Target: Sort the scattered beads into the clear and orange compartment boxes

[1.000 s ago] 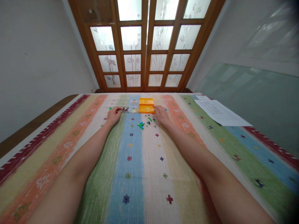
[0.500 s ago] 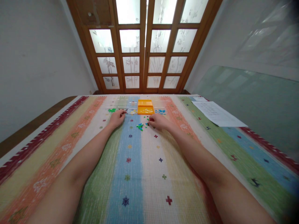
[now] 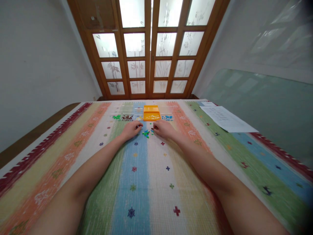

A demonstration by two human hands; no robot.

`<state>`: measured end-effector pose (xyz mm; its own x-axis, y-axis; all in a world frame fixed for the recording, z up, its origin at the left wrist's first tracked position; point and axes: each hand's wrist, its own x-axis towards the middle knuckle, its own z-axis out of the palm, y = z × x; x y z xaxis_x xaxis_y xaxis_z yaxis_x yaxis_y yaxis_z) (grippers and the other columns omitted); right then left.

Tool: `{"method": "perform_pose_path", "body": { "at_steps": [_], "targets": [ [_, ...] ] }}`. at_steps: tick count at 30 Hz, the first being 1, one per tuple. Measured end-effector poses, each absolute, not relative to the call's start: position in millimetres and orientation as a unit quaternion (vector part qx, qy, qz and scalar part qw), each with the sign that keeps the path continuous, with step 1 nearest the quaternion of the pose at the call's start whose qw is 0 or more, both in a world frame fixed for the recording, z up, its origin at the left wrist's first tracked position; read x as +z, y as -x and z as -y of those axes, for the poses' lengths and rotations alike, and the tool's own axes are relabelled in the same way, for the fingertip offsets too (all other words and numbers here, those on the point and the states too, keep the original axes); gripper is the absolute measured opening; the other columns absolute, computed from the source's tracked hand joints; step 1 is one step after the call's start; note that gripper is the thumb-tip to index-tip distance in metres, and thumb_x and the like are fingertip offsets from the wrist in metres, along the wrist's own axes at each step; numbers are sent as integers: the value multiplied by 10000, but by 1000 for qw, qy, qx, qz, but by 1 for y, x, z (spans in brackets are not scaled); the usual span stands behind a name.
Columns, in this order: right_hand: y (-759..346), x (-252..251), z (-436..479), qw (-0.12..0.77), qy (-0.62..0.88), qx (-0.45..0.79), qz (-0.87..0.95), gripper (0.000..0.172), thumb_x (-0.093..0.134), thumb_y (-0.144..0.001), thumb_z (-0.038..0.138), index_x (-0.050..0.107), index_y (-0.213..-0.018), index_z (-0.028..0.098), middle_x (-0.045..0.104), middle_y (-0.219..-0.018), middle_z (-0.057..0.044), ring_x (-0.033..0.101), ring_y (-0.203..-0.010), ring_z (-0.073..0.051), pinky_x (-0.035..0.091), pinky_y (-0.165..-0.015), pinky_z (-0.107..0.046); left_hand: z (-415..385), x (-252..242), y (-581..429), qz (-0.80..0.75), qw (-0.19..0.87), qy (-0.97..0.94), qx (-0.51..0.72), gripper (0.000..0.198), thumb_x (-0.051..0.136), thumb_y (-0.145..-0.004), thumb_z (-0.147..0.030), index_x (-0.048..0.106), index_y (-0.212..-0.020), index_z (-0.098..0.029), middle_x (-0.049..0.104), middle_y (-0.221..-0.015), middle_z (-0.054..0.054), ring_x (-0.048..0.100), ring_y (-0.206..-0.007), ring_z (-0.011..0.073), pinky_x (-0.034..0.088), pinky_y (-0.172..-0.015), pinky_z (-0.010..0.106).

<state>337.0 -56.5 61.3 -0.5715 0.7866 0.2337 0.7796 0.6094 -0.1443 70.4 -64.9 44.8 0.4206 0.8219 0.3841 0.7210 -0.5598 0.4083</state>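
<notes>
A small loose pile of green and blue pieces lies on the tablecloth between my two hands. To the pile's left is my left hand, fingers curled towards the thumb; anything in them is too small to make out. My right hand is pinched at the pile's right edge, its fingertips beside a few scattered pieces, and what it grips is hidden. Beyond them stands a yellow-orange box holding white bits. Clear trays flank it, with green pieces, dark red pieces, yellow pieces and blue pieces.
A striped, patterned tablecloth covers the table. Printed paper sheets lie at the right edge, beside a greenish glass panel. Wooden doors with frosted panes stand past the far edge.
My left hand has drawn back from the dark red pieces in the clear tray, moving right and nearer to the pile. The right hand stays by the pile, shifted slightly left.
</notes>
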Motion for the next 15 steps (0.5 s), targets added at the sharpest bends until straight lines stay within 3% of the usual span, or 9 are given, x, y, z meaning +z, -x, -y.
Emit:
{"method": "perform_pose_path", "body": {
  "at_steps": [4, 15],
  "targets": [
    [-325, 50, 62, 212, 405, 31, 889, 85, 675, -956, 248, 735, -981, 192, 723, -921, -64, 599, -846, -194, 369, -751, -292, 70, 43, -81, -463, 99, -836, 278, 194, 610, -965, -272, 768, -1060, -213, 756, -1008, 46, 656, -842, 189, 500, -811, 312],
    [-313, 36, 63, 268, 358, 27, 894, 31, 689, -976, 212, 705, -969, 186, 698, -913, -57, 594, -875, -198, 389, -802, -299, 74, 43, -85, -434, 112, -847, 285, 173, 628, -949, -249, 774, -1036, -218, 744, -961, 36, 653, -822, 178, 494, -785, 297]
  ]
}}
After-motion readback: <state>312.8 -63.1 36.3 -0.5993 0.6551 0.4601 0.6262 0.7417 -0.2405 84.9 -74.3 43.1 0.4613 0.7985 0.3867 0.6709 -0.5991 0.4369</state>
